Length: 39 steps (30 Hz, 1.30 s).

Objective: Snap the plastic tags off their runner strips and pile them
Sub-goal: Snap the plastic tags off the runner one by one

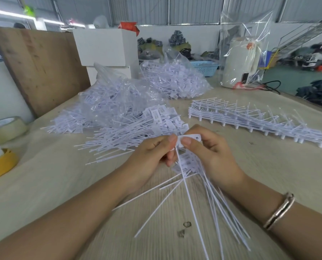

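At frame centre both hands, left hand point(152, 152) and right hand point(210, 152), are pinching a tag bundle point(189, 162), its tails fanning toward the lower edge over bare worktop point(62, 184), loose pile point(137, 132) just above.

The location is a factory or warehouse work floor. Corrugated metal walls point(194, 10) enclose a large hall, with a metal staircase point(306, 32) at the right. A wide wooden worktable point(53, 184) carries bulk stock: clear plastic bags point(175, 77) full of white tags, a loose pile of tags point(134, 132) and stacked runner strips point(250, 121). Tape rolls point(6, 128) lie at the left edge. Heaps of dark garments point(317, 57) cover the floor behind.
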Motion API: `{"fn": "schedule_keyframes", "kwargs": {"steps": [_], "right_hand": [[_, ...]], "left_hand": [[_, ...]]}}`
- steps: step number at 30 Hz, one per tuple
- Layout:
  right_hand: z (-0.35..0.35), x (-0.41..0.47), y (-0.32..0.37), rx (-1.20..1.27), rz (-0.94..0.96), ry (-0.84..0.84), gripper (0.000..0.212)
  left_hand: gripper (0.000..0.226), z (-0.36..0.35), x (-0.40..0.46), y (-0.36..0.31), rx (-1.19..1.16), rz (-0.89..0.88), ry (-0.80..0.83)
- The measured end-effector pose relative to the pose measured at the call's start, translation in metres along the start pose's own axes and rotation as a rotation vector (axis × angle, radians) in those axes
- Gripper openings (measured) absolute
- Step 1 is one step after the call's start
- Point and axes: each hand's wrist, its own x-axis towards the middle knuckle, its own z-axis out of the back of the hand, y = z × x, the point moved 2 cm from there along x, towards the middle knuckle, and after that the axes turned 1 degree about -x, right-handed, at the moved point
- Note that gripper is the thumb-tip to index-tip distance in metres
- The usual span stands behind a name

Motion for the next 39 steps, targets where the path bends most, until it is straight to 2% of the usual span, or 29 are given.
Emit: {"fn": "schedule_keyframes", "kwargs": {"steps": [6,8,10,11,13,15,18,21,23,26,28,31,33,36,39], "right_hand": [[-0.003,0.000,0.003,-0.005,0.016,0.022,0.018],[0.003,0.001,0.004,-0.051,-0.003,-0.101,0.014],[0.012,0.002,0.006,-0.046,-0.042,-0.240,0.015],[0.017,0.002,0.006,-0.037,-0.072,-0.278,0.018],[0.021,0.002,0.006,-0.019,-0.147,-0.290,0.019],[0.019,0.002,0.006,-0.103,-0.183,-0.205,0.016],[0.007,0.001,0.000,-0.544,-0.146,-0.044,0.015],[0.002,0.000,-0.004,-0.990,-0.099,-0.028,0.015],[0.008,0.003,-0.002,-1.144,-0.102,-0.075,0.017],[0.020,0.006,-0.006,-1.292,-0.250,-0.041,0.034],[0.023,0.007,-0.007,-1.312,-0.280,-0.037,0.042],[0.027,0.010,0.006,-1.204,-0.149,-0.147,0.029],[0.036,0.013,0.021,-1.178,-0.221,-0.108,0.042],[0.051,0.005,0.040,-1.267,-0.629,0.180,0.060],[0.049,-0.006,0.045,-1.172,-0.819,0.475,0.062]], "left_hand": [[0.044,-0.004,-0.001,-0.001,-0.151,0.014,0.024],[0.046,-0.004,0.001,-0.005,-0.284,0.019,-0.021],[0.038,0.003,0.003,-0.010,-0.431,0.020,-0.101],[0.037,0.010,0.004,-0.012,-0.415,-0.005,-0.136],[0.043,0.023,0.004,-0.015,-0.198,-0.065,-0.165],[0.045,0.030,0.003,-0.015,0.041,-0.108,-0.178],[0.043,0.033,0.004,-0.011,0.314,-0.110,-0.192],[0.040,0.028,0.004,-0.003,0.475,-0.048,-0.180],[0.044,0.023,0.004,0.001,0.637,-0.036,-0.218],[0.046,0.017,0.003,-0.003,0.750,-0.026,-0.295],[0.054,0.016,0.000,-0.011,0.860,0.039,-0.302],[0.074,0.021,-0.006,-0.022,1.173,0.103,-0.234],[0.082,0.021,-0.011,-0.024,1.325,0.207,-0.114],[0.081,0.012,-0.017,-0.022,1.403,0.290,0.064],[0.081,0.006,-0.019,-0.022,1.393,0.285,0.080]]}}
